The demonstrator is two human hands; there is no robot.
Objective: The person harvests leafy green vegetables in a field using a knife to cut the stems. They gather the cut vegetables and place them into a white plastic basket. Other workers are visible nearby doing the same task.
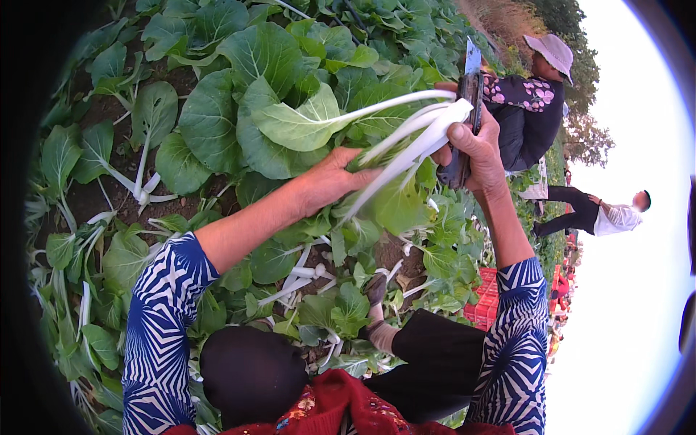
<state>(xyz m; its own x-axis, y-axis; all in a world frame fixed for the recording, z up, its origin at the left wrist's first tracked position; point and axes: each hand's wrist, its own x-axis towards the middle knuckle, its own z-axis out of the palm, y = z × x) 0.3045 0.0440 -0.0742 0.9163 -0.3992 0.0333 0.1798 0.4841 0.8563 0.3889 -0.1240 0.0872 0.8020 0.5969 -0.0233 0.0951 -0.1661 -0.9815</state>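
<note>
Between my two hands is a cut head of bok choy (429, 130), with white stalks and green leaves, slightly blurred. Its leafy side lies against my left hand (340, 182), whose fingers are partly hidden behind the leaves. My right hand (478, 147) grips a knife (470, 103) with a dark, soiled body, and its bright blade end points away from me. The thumb of that hand touches the white base of the bok choy, close against the knife. Below my hands, cut bok choy heads (310, 272) lie on the soil.
Standing leafy plants (261, 60) fill the far side. More cut heads (142, 193) lie at the left. Red plastic crates (481, 299) are at the right. A crouching person (524, 109) in a sun hat is close by my right hand; another person (592, 215) stands farther off.
</note>
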